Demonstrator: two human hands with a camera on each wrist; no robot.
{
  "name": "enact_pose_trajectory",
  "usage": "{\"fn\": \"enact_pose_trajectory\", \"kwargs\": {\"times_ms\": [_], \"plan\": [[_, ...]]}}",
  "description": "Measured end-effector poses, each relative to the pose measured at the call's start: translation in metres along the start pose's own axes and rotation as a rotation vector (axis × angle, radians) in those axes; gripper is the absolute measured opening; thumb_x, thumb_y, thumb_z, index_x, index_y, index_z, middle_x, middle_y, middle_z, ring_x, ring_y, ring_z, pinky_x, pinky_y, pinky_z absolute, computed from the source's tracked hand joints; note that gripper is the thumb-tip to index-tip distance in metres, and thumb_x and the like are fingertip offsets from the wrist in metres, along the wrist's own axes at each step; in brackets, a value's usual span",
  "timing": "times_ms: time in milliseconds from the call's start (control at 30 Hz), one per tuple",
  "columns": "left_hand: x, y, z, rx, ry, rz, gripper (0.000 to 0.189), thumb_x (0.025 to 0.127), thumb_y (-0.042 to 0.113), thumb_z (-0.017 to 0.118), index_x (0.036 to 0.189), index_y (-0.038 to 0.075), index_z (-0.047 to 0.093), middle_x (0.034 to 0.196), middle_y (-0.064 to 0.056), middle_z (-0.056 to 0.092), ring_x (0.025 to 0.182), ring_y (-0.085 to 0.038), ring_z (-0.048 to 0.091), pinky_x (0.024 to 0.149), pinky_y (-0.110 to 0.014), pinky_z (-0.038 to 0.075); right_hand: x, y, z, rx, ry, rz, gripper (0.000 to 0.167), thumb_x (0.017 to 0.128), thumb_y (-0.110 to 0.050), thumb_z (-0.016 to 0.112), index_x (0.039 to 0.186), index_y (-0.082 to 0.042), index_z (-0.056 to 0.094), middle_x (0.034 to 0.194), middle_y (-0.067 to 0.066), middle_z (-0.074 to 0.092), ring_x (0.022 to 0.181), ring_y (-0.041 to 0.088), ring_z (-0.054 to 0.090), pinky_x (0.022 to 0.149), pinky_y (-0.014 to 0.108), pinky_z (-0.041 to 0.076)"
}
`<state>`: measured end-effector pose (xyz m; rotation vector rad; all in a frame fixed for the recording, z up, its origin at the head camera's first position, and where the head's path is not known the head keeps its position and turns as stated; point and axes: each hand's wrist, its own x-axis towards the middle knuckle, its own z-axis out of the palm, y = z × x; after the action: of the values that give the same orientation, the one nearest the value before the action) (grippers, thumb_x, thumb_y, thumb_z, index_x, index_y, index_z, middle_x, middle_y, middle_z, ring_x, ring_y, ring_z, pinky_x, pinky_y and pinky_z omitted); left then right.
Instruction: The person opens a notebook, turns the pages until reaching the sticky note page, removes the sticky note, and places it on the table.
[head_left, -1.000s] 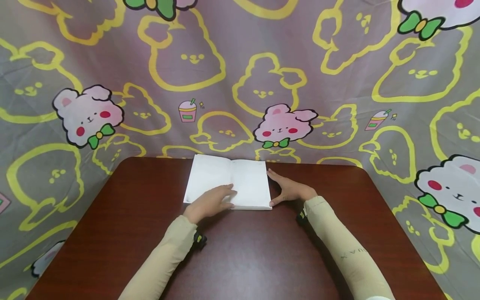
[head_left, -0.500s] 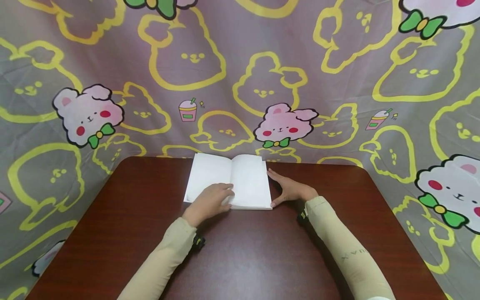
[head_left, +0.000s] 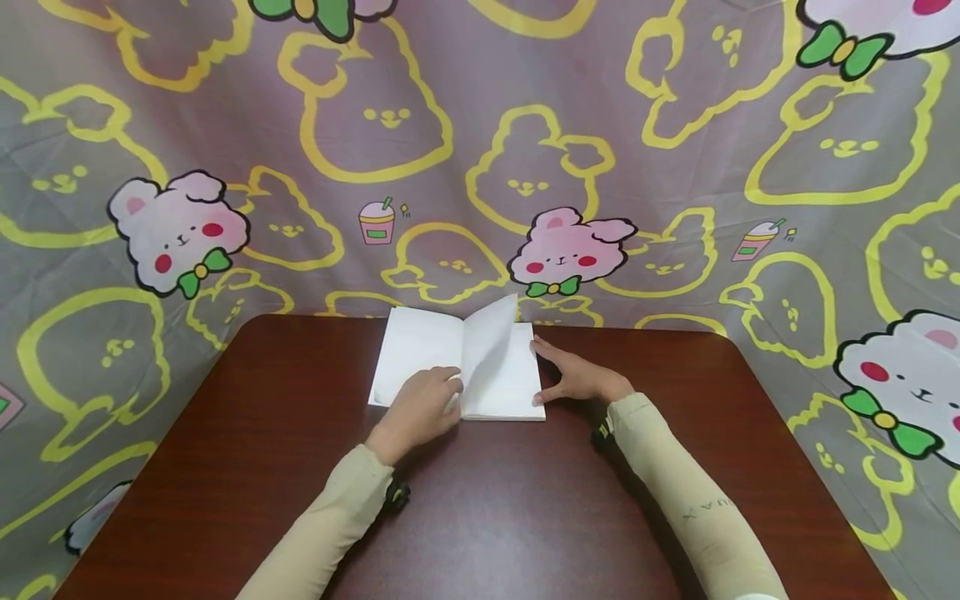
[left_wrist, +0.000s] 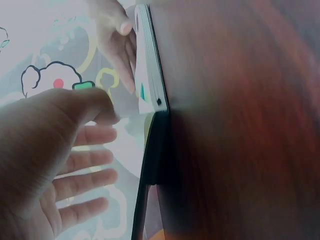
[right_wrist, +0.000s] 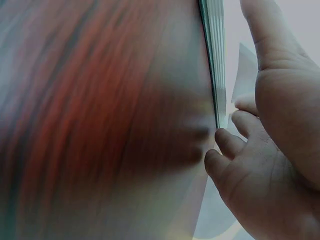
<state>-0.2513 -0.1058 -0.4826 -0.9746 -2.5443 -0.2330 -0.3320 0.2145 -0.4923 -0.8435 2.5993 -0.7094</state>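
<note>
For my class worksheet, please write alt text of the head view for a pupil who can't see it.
An open book lies on a brown table, one page standing up from its right side. A person's left hand is at its lower left part, their right hand at its right edge. Cartoon-print cloth hangs behind.

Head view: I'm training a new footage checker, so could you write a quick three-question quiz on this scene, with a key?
1. Which hand overlaps the left half of the book?
2. True or false: every page of the book lies flat.
3. Where is the right hand?
A) At the book's right edge
B) Over the book's spine
C) On the book's left half

Key:
1. The left hand.
2. False; a raised page stands up above the right half.
3. A.
</note>
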Motion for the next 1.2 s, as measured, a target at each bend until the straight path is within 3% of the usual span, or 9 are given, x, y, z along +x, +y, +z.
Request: {"fn": "enact_pose_trajectory", "kwargs": {"times_ms": [133, 367, 600, 933, 1200], "plan": [[0.001, 0.006, 0.003, -0.031, 0.033, -0.041, 0.007, 0.078, 0.011, 0.073, 0.079, 0.006, 0.068, 0.109, -0.012, 0.073, 0.094, -0.03, 0.07, 0.08, -0.043, 0.057, 0.006, -0.004, 0.004, 0.006, -0.013, -0.011, 0.118, 0.08, -0.045, 0.085, 0.162, -0.001, 0.013, 0.17, 0.017, 0.009, 0.158, 0.033, 0.009, 0.125, 0.053, 0.017], [0.006, 0.011, 0.005, -0.14, 0.033, -0.151, 0.007, 0.081, 0.01, 0.072, 0.075, 0.008, 0.071, 0.113, -0.012, 0.073, 0.098, -0.03, 0.071, 0.081, -0.042, 0.058, 0.011, -0.006, 0.01, -0.013, -0.044, 0.006, 0.116, 0.083, -0.042, 0.084, 0.163, -0.002, 0.01, 0.171, 0.016, 0.006, 0.158, 0.035, 0.006, 0.126, 0.053, 0.015], [0.007, 0.01, -0.004, -0.225, 0.119, -0.215, 0.012, 0.083, 0.01, 0.073, 0.072, 0.007, 0.071, 0.112, -0.013, 0.074, 0.101, -0.029, 0.071, 0.082, -0.041, 0.059, 0.009, -0.01, 0.008, -0.009, -0.049, 0.024, 0.116, 0.082, -0.041, 0.084, 0.163, -0.003, 0.01, 0.171, 0.015, 0.005, 0.158, 0.034, 0.004, 0.126, 0.052, 0.014], [0.006, -0.001, -0.023, -0.237, 0.153, -0.307, 0.017, 0.085, 0.013, 0.073, 0.07, 0.005, 0.071, 0.117, -0.015, 0.072, 0.106, -0.033, 0.068, 0.083, -0.044, 0.059, 0.008, -0.01, 0.008, 0.002, -0.036, 0.014, 0.115, 0.083, -0.039, 0.084, 0.163, -0.002, 0.01, 0.171, 0.015, 0.005, 0.158, 0.034, 0.004, 0.126, 0.053, 0.014], [-0.002, -0.008, -0.038, -0.226, 0.223, -0.316, 0.021, 0.089, 0.011, 0.068, 0.068, 0.006, 0.066, 0.108, -0.013, 0.073, 0.1, -0.031, 0.069, 0.08, -0.044, 0.058, 0.008, -0.01, 0.009, -0.005, -0.033, 0.019, 0.116, 0.083, -0.041, 0.084, 0.163, -0.003, 0.01, 0.171, 0.014, 0.005, 0.158, 0.033, 0.005, 0.126, 0.053, 0.014]]}}
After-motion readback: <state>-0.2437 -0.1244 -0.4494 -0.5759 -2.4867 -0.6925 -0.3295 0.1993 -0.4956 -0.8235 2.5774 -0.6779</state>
